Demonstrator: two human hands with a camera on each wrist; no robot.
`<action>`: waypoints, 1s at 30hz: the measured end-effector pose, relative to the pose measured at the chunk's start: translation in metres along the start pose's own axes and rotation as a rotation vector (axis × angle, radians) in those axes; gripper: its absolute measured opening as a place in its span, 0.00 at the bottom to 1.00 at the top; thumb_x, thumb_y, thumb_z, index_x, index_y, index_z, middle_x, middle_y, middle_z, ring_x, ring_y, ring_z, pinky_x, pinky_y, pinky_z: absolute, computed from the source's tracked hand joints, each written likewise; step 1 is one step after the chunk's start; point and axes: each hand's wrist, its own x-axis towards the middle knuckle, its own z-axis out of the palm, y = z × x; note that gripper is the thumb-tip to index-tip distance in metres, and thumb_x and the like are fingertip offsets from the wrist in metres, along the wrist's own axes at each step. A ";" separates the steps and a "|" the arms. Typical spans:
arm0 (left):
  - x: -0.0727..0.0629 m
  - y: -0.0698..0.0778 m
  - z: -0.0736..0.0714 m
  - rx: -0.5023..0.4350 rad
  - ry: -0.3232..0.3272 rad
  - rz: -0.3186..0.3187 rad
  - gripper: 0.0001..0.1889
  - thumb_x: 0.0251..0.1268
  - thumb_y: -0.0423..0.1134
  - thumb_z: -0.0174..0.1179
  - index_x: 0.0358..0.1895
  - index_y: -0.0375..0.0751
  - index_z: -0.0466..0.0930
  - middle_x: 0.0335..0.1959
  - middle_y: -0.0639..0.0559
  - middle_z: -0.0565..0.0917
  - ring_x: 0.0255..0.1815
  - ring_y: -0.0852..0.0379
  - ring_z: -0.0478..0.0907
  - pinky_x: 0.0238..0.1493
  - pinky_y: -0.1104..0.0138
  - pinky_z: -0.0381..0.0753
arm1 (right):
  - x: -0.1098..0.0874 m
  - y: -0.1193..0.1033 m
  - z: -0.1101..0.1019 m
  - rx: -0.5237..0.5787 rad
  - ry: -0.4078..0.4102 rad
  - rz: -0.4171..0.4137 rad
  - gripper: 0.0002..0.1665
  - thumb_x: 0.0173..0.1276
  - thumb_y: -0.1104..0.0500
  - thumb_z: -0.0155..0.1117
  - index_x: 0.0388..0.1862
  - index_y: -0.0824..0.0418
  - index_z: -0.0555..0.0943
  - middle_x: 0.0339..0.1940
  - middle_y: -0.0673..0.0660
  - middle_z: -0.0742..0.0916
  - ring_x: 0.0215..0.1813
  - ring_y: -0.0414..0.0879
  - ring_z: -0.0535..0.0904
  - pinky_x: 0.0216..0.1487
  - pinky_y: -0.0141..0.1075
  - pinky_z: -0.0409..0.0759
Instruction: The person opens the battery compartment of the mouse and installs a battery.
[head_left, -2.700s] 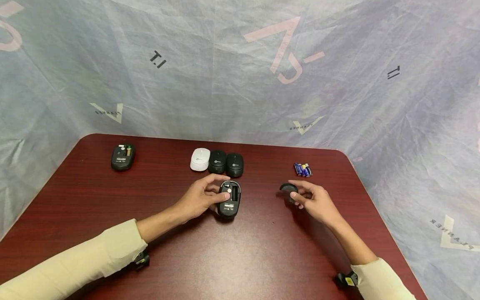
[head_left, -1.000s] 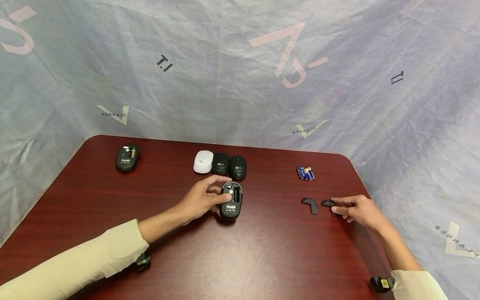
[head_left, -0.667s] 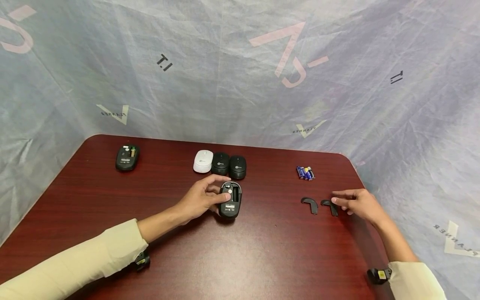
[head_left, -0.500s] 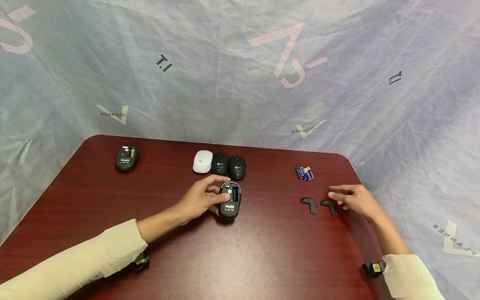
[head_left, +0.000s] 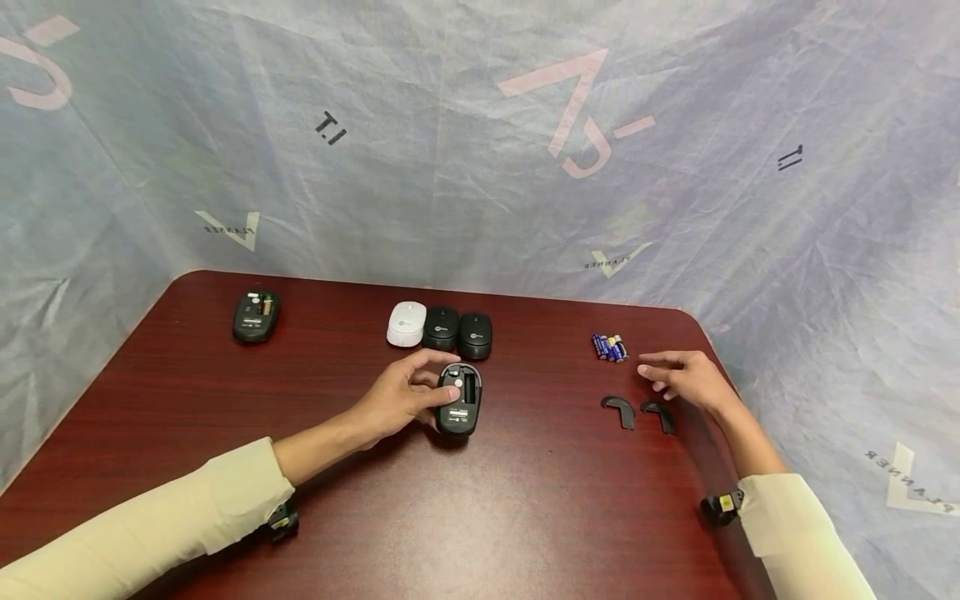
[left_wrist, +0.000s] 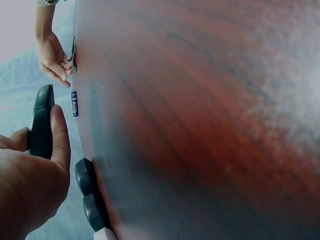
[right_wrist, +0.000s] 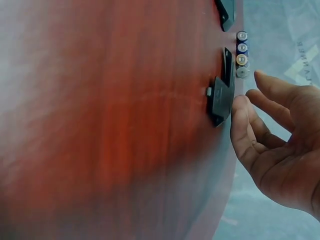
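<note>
My left hand point(head_left: 397, 398) grips a black computer mouse point(head_left: 458, 417) by its sides, underside facing up, thumb across it. The mouse's battery slot shows dark and bare. My right hand point(head_left: 688, 379) holds nothing; its fingers reach loosely leftward over the table. Just beyond its fingertips lies a small group of blue batteries point(head_left: 610, 347), whose ends show in a row in the right wrist view. Nearer than that hand, two curved black battery covers point(head_left: 621, 410) lie side by side on the table; one cover point(right_wrist: 221, 102) sits close by the fingers in the right wrist view.
A white mouse point(head_left: 407, 323) and two black mice point(head_left: 441, 327) stand in a row behind my left hand. At the far left an upturned black mouse point(head_left: 256, 317) has a battery in it. A grey cloth point(head_left: 450, 167) hangs behind the dark red table point(head_left: 480, 517).
My right hand set a black battery cover down beside the other one, let go, and moved away and leftward toward the batteries. My left hand keeps the mouse in the same place.
</note>
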 end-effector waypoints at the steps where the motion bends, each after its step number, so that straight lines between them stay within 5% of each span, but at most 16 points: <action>1: 0.000 0.000 0.000 0.000 -0.002 0.000 0.30 0.78 0.30 0.72 0.79 0.36 0.76 0.53 0.30 0.91 0.41 0.52 0.92 0.36 0.62 0.95 | 0.002 0.000 0.000 0.001 -0.002 -0.006 0.34 0.87 0.47 0.69 0.79 0.68 0.80 0.49 0.66 0.94 0.40 0.44 0.88 0.41 0.37 0.93; 12: 0.002 0.001 0.003 -0.002 -0.017 -0.003 0.30 0.78 0.30 0.72 0.79 0.36 0.75 0.53 0.30 0.91 0.40 0.51 0.93 0.36 0.60 0.95 | 0.025 -0.010 -0.003 0.022 -0.031 0.004 0.37 0.88 0.46 0.67 0.83 0.68 0.76 0.63 0.73 0.91 0.42 0.44 0.89 0.42 0.37 0.93; 22: 0.002 0.002 0.006 0.022 -0.020 -0.012 0.29 0.78 0.31 0.72 0.78 0.37 0.76 0.51 0.32 0.92 0.41 0.51 0.92 0.37 0.61 0.95 | 0.050 -0.009 -0.008 -0.025 -0.163 -0.034 0.40 0.91 0.50 0.63 0.90 0.66 0.65 0.50 0.66 0.91 0.40 0.48 0.85 0.36 0.40 0.88; 30: 0.002 0.002 0.007 0.029 -0.013 -0.017 0.30 0.78 0.31 0.72 0.79 0.36 0.76 0.52 0.31 0.92 0.42 0.52 0.92 0.37 0.61 0.95 | 0.060 -0.006 -0.004 -0.074 -0.190 -0.086 0.39 0.90 0.51 0.65 0.90 0.64 0.66 0.36 0.58 0.84 0.32 0.46 0.78 0.28 0.39 0.81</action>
